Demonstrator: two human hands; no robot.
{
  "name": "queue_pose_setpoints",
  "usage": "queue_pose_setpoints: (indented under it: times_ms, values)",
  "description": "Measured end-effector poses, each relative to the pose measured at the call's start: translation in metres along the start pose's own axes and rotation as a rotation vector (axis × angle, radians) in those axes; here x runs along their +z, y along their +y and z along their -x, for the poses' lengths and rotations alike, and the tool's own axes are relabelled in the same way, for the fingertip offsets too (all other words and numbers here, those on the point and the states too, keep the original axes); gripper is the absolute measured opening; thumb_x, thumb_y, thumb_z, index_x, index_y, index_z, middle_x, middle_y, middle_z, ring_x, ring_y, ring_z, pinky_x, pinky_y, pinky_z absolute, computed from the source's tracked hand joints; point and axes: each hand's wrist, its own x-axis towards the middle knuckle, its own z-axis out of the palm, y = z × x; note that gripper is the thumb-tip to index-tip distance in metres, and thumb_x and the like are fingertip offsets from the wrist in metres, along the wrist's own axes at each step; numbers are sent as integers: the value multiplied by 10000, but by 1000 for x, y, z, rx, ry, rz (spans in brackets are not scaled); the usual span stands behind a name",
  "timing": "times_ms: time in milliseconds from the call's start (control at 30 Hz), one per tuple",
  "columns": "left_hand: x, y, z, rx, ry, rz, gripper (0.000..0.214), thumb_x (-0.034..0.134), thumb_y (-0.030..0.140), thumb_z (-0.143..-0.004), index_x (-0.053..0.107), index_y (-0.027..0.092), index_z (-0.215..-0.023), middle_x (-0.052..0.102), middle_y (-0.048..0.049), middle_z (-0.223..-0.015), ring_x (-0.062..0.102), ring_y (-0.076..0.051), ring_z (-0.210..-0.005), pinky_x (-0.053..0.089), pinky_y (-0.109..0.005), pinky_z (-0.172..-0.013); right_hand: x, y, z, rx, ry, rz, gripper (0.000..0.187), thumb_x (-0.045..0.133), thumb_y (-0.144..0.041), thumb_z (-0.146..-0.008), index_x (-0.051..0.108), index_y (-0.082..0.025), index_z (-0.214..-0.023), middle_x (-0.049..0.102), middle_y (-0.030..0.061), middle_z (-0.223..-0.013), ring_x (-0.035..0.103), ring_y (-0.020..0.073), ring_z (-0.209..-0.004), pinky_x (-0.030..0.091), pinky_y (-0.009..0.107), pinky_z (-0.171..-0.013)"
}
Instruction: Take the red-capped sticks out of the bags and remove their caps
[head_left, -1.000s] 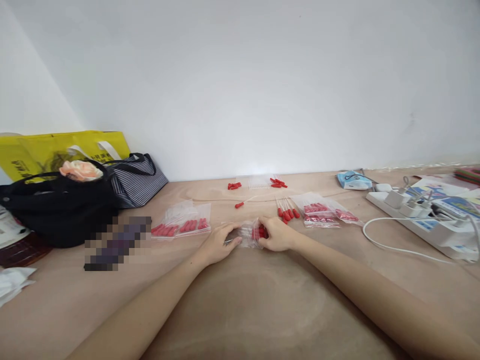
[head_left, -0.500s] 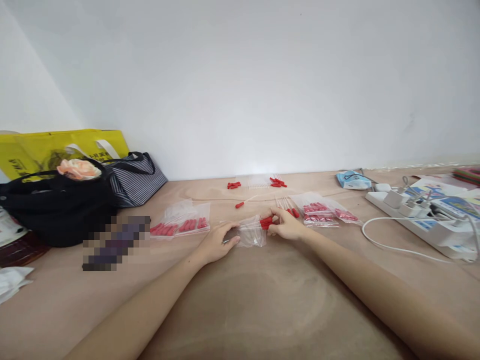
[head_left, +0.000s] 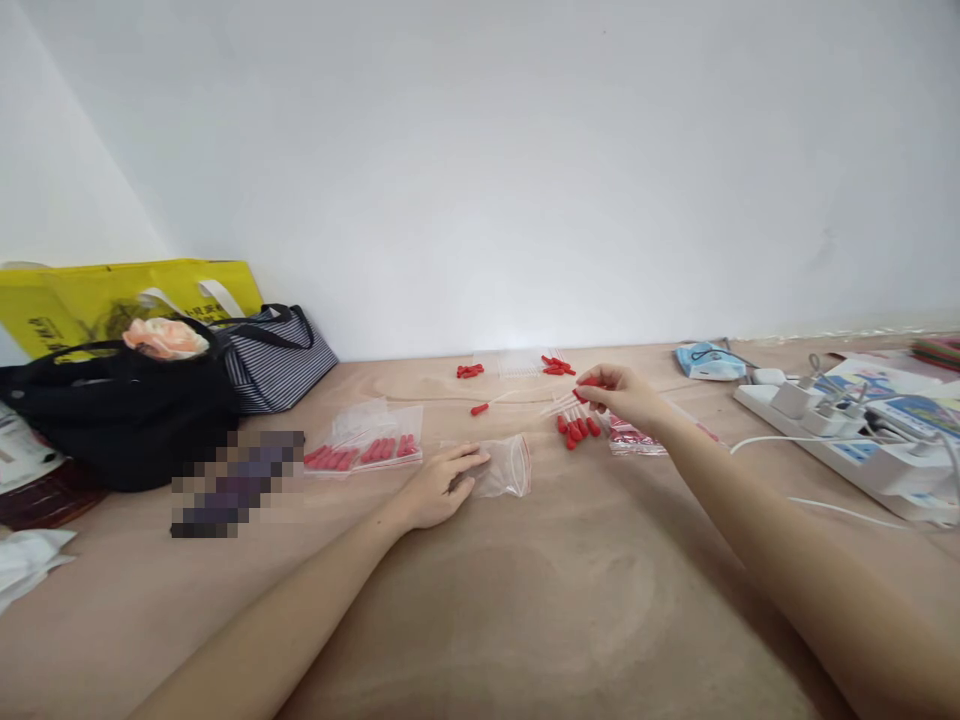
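My left hand (head_left: 437, 485) lies on one end of a small clear zip bag (head_left: 504, 467) and pins it to the table, fingers stretched out flat. My right hand (head_left: 619, 392) is lifted a little above the table, farther back and to the right, and pinches a bunch of red-tipped clear droppers (head_left: 581, 393). Just below that hand a loose group of red-tipped droppers (head_left: 576, 428) lies on the wood. The bag under my left hand looks empty.
Filled zip bags of red pieces (head_left: 367, 448) lie to the left, more bags (head_left: 637, 435) under my right forearm. Loose red caps (head_left: 469, 371) and clear tubes (head_left: 517, 362) sit near the wall. Bags (head_left: 127, 400) stand far left, a power strip (head_left: 847, 440) with cables far right.
My right hand has pulled the red-tipped droppers out of the clear bag and carried them up, back and to the right. My left hand has stayed on the bag.
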Motion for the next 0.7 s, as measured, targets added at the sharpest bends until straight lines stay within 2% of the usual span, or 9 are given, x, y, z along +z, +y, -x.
queue_pose_setpoints:
  times_ms: [100,200,267,367,433,533,700]
  values:
    - [-1,0,-1,-6,9,-6,417,417,166,-773,500,244,-1174,425,-31,-1304,383,-189,-1197,296,-361,-1009,0,7,-4,-182,203,142,181,568,-316,-711,552,-165,-810,581,8,-678,523,98,-552,444,238,-533]
    - [-5,0,-9,4,61,5,328,451,214,-775,561,228,-1084,521,-33,-1194,480,-192,-1090,361,-343,-949,17,18,-5,-385,300,399,144,507,-245,-750,565,-177,-862,589,36,-754,536,128,-636,449,272,-612]
    - [-9,-2,-22,-21,139,-15,283,456,277,-790,582,202,-1032,562,-45,-1115,514,-195,-1030,384,-336,-916,31,25,-3,-497,260,571,167,448,-188,-783,570,-179,-896,583,67,-855,542,141,-705,447,276,-660]
    - [-13,-10,-51,-131,224,-90,297,477,283,-781,565,194,-1050,552,-49,-1127,477,-201,-1077,342,-330,-949,48,32,-1,-549,117,824,236,372,-145,-823,576,-170,-940,551,105,-955,539,156,-766,435,286,-700]
    - [-13,-17,-73,-224,217,-110,323,509,249,-755,551,201,-1071,540,-49,-1157,447,-204,-1117,319,-323,-965,54,34,0,-551,51,917,238,375,-143,-828,587,-169,-933,539,109,-962,531,166,-784,422,296,-718]
    - [-9,-26,-102,-298,191,-99,359,561,237,-709,556,168,-1061,580,-84,-1093,504,-226,-1048,376,-320,-900,58,34,1,-549,-14,964,209,406,-154,-825,598,-172,-904,526,97,-951,524,158,-776,409,285,-717]
    - [-1,-23,-125,-388,146,-32,339,556,153,-674,577,143,-1012,654,-68,-880,580,-192,-888,425,-267,-789,61,34,3,-542,-96,1012,161,463,-226,-822,590,-158,-893,507,87,-967,519,137,-736,402,258,-687]
